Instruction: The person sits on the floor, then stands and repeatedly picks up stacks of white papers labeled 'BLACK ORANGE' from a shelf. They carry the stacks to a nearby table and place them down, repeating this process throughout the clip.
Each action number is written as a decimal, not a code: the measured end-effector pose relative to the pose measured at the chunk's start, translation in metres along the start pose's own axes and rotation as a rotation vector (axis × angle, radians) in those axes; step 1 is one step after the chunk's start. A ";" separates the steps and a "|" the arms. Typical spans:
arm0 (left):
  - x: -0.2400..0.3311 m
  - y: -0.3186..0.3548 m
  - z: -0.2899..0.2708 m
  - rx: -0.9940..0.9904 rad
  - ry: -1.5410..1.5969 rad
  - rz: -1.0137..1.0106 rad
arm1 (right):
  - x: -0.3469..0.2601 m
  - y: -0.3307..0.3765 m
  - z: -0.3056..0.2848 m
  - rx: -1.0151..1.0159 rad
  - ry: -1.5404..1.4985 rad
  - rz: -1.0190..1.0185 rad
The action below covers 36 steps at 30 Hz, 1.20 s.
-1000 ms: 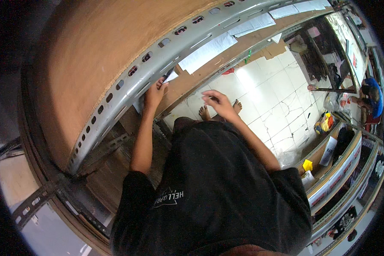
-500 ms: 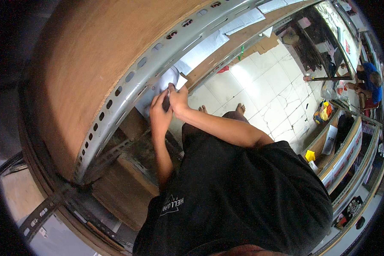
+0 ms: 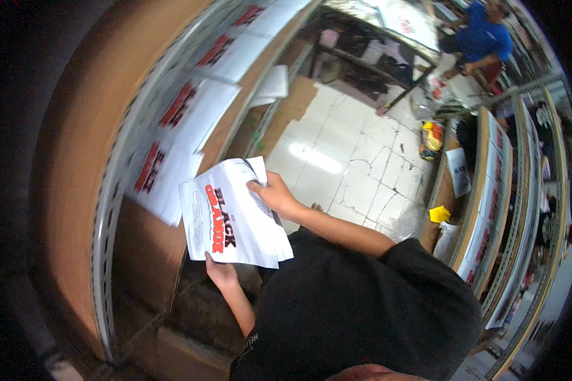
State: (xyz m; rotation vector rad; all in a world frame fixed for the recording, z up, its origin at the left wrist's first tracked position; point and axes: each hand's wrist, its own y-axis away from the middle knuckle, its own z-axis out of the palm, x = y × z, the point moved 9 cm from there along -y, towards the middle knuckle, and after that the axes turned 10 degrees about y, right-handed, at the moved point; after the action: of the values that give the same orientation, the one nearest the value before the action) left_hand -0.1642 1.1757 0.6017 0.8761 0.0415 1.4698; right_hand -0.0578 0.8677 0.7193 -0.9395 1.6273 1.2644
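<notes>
Both my hands hold a small stack of flat white printed packets point(image 3: 245, 222) in front of my chest, with large black and red lettering facing up. My left hand point(image 3: 222, 272) grips the lower left edge, its thumb on top and the other fingers hidden underneath. At the upper right edge, my right hand point(image 3: 274, 193) pinches the stack with its thumb on the face. The layers lie slightly out of line along the right side. Whether they are paper or plastic, I cannot tell.
Similar white packets point(image 3: 171, 168) lie in a row on the shelf at left, behind a perforated metal upright point(image 3: 105, 254). More shelves point(image 3: 483, 209) stand at right, with a yellow piece point(image 3: 438, 214) on one. A person in blue point(image 3: 486, 38) sits at the far right near a table point(image 3: 362, 28).
My hands were close together by the shelf, around something dark and white. They are now apart, holding the printed packets out flat. The view has shifted, showing more of the left shelf.
</notes>
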 end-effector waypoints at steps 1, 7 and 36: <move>-0.032 -0.012 0.019 0.011 -0.011 -0.053 | 0.004 -0.007 -0.040 0.052 0.048 -0.022; -0.165 -0.035 0.162 -0.059 -0.277 0.014 | 0.046 -0.007 -0.251 0.353 -0.120 0.088; -0.842 -0.140 0.787 -0.581 -0.484 -0.454 | -0.018 -0.300 -1.060 0.986 0.228 -0.024</move>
State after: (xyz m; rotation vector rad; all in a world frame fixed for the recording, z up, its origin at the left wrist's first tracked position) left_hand 0.2330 0.0872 0.6763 0.6602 -0.4939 0.7523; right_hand 0.0406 -0.2287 0.7707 -0.4650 2.0696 0.2170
